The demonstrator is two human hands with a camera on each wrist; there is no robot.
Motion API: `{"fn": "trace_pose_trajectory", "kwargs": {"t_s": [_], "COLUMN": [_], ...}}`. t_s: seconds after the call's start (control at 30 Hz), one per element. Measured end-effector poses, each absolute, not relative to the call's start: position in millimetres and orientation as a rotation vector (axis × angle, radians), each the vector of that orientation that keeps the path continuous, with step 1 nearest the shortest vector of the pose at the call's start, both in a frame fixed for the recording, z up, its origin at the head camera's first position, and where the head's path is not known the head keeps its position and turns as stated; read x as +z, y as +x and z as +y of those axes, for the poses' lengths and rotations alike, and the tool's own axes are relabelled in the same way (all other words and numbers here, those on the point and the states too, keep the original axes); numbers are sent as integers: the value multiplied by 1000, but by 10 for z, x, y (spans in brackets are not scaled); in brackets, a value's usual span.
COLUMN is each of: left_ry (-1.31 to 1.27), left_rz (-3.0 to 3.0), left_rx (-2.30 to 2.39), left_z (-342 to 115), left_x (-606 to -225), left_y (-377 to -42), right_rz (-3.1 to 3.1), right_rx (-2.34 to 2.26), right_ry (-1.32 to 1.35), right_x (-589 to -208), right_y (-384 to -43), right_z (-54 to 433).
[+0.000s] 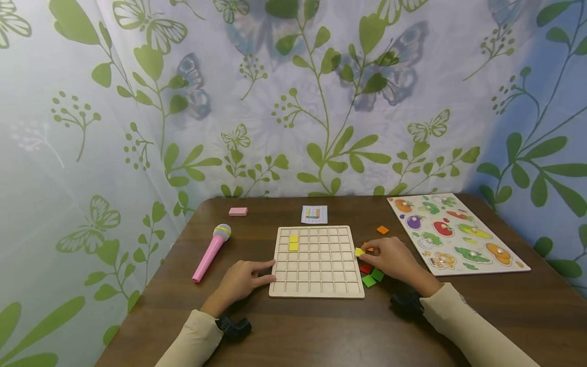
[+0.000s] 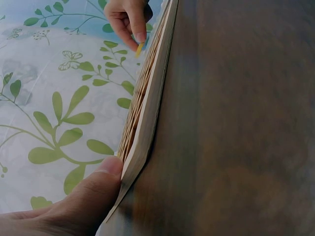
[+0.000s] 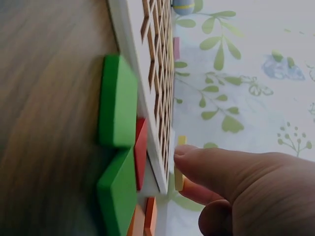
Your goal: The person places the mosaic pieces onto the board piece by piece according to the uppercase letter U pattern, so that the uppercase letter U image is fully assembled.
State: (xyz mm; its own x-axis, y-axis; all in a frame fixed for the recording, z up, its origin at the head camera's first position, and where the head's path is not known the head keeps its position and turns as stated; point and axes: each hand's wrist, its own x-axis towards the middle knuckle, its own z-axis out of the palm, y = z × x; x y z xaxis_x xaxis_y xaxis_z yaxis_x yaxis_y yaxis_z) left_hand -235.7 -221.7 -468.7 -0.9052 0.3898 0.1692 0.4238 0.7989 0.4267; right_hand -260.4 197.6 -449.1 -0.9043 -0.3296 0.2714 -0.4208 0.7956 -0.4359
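A square wooden grid board (image 1: pixel 321 294) lies on the table between the two hands. Two yellow square tiles (image 1: pixel 293 243) sit in its upper-left cells, one above the other. The left hand (image 1: pixel 238 281) touches the board's left edge with thumb and index finger spread apart; in the left wrist view its thumb (image 2: pixel 101 184) presses on that edge. At the board's right side the right hand (image 1: pixel 393 258) pinches another yellow tile (image 3: pixel 180 169) between thumb and finger, held above the table. Beneath and beside it lie green tiles (image 3: pixel 118 101), a red tile (image 3: pixel 141 153) and orange tiles (image 3: pixel 150 216).
Behind the board lies a small pattern card (image 1: pixel 314 214). A pink block (image 1: pixel 238 211) and a pink toy microphone (image 1: pixel 211 253) are at the left. At the right lies a vegetable puzzle board (image 1: pixel 458 234). One orange tile (image 1: pixel 382 230) lies apart near it.
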Motion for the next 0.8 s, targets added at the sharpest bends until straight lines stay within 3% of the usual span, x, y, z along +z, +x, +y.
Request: {"fn": "trace_pose_trajectory", "kwargs": {"t_s": [0.8], "left_ry": [-631], "left_rz": [-2944], "left_rx": [-726], "left_z": [-2209], "left_x": [-4707], "left_y": [-2379], "right_rz": [-2758], "right_rx": [853], "right_ry": [736], "right_x": [-4449], "right_y": [-2644], "right_z": [1300]}}
